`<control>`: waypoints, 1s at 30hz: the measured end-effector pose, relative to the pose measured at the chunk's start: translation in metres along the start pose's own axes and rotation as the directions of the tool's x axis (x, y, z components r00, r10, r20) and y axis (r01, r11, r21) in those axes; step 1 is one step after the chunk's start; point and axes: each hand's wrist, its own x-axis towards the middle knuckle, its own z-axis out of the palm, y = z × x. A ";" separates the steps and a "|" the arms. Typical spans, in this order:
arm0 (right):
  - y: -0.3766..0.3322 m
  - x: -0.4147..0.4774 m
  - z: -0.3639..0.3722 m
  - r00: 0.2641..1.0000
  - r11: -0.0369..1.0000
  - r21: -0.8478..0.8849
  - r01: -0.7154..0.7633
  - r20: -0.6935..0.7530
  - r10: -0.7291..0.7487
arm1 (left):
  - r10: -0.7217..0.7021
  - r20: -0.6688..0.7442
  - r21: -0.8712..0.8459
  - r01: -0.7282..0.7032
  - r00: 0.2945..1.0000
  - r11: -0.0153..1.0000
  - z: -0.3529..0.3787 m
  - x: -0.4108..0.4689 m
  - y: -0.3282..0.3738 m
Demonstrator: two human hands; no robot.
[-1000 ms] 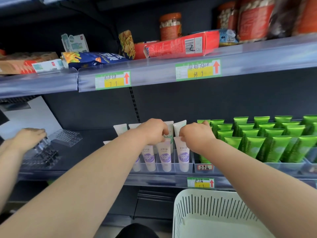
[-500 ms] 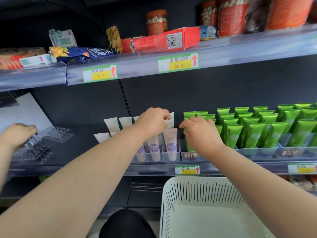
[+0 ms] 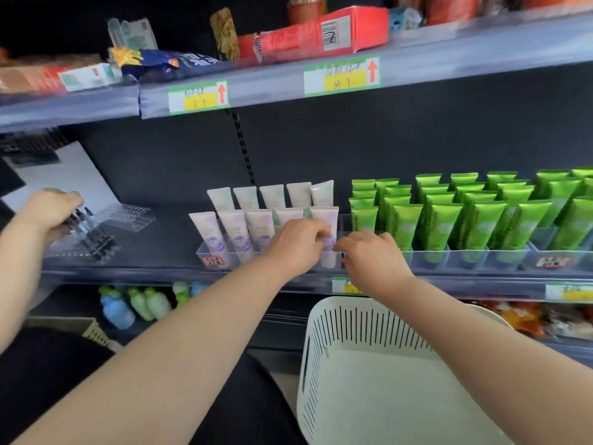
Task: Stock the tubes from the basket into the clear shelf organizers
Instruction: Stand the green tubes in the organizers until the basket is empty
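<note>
Where the left hand (image 3: pixel 296 247) pinches, a pale tube (image 3: pixel 324 217) stands (front row).

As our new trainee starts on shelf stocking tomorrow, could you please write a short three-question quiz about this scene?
1. True or false: the green tubes stand to the right of the pale tubes.
2. The visible inside of the white basket shows: A) green tubes, B) no tubes, C) bottles.
3. Fill in: the left hand pinches a pale tube in the ___ row.
Key: 1 true; 2 B; 3 front.
</note>
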 end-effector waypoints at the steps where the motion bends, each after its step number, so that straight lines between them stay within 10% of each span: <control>1: -0.009 0.003 0.004 1.000 1.000 0.008 0.018 0.008 -0.018 | -0.030 -0.005 -0.004 0.030 1.000 1.000 -0.002 -0.007 -0.011; 11: -0.087 0.030 0.047 0.984 0.993 0.016 0.121 0.130 -0.122 | -0.380 0.083 0.018 0.379 0.921 0.925 -0.003 -0.063 -0.144; 25: -0.098 0.026 0.071 0.988 0.983 -0.164 0.079 0.141 -0.056 | -0.737 -0.212 -0.296 0.676 0.642 0.675 0.012 -0.047 -0.187; 30: -0.092 0.020 0.073 0.998 0.976 -0.211 0.046 0.054 -0.036 | -0.626 -0.246 -0.202 0.593 0.740 0.780 0.015 -0.046 -0.190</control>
